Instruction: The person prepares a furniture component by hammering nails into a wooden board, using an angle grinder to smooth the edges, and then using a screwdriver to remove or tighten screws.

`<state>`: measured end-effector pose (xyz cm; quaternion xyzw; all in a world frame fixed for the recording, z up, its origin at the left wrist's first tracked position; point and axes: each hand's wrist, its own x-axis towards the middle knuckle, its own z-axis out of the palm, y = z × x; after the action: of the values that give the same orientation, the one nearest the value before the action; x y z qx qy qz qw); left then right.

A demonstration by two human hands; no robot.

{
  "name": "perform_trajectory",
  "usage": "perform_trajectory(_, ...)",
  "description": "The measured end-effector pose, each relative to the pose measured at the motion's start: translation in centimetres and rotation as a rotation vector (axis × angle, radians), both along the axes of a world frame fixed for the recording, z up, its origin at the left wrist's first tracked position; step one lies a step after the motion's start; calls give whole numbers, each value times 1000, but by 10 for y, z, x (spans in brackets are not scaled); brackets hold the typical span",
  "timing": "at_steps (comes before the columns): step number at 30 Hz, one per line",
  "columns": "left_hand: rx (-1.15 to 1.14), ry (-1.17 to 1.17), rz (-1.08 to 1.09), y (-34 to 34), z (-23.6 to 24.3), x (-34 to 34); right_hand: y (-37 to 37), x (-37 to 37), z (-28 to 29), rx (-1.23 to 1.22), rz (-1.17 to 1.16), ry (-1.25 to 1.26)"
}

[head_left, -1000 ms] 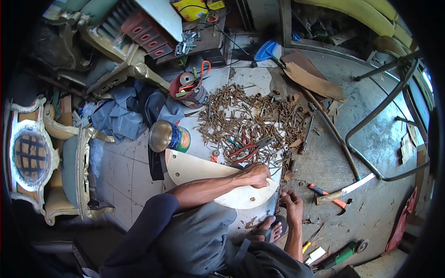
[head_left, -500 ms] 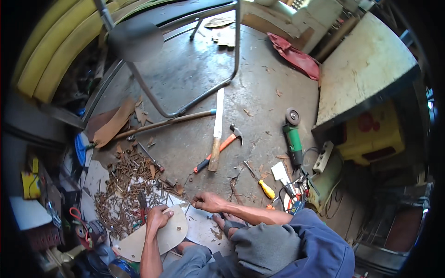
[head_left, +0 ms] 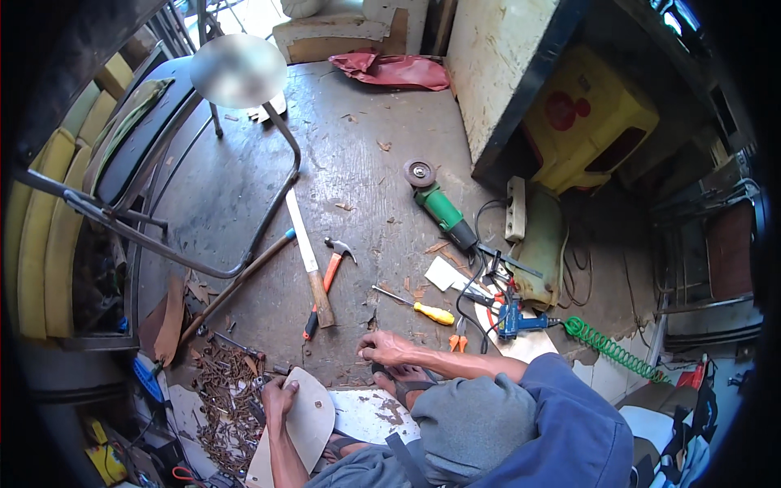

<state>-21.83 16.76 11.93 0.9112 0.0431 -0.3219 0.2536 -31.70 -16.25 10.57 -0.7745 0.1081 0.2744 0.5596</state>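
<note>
My left hand (head_left: pixel 279 397) grips the edge of a flat beige board (head_left: pixel 313 415) with a rounded end and a small hole, tilted over my lap. Beside it on the left spreads a pile of rusty screws and bolts (head_left: pixel 224 398). My right hand (head_left: pixel 384 348) hovers just above my sandalled foot, its thumb and fingertips pressed together; anything between them is too small to make out. Ahead on the floor, a long knife (head_left: pixel 301 232) with a wooden handle lies across a claw hammer (head_left: pixel 334 264). A yellow-handled screwdriver (head_left: pixel 434 313) lies ahead of my right forearm.
A green angle grinder (head_left: pixel 442 209) lies farther ahead, near a white power strip (head_left: pixel 516 209). On the right are a blue air tool (head_left: pixel 517 320) and its green coiled hose (head_left: pixel 606 350). A metal-framed chair (head_left: pixel 244 264) stands at the left; a red sheet (head_left: pixel 394 71) lies at the back.
The view has swung to the right, bringing the blue air tool and green hose into clear sight. My left hand keeps its grip on the board, which is now tilted more steeply. My right fingers stay pressed together.
</note>
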Motion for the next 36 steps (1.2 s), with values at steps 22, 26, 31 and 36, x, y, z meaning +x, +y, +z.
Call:
perform_trajectory(22, -133, -65, 66, 14, 4, -2, 39, -31, -8, 38, 191, 163)
perform_trajectory(26, -222, -78, 77, 15, -5, 3, 35, -36, -15, 109, 133, 214)
perform_trajectory(31, -153, -154, 74, 0, 1, 5, 6, -58, -24, 29, 77, -143)
perform_trajectory(36, -6, -417, 219, 46, -11, -5, -79, -61, 32, -288, -385, -111)
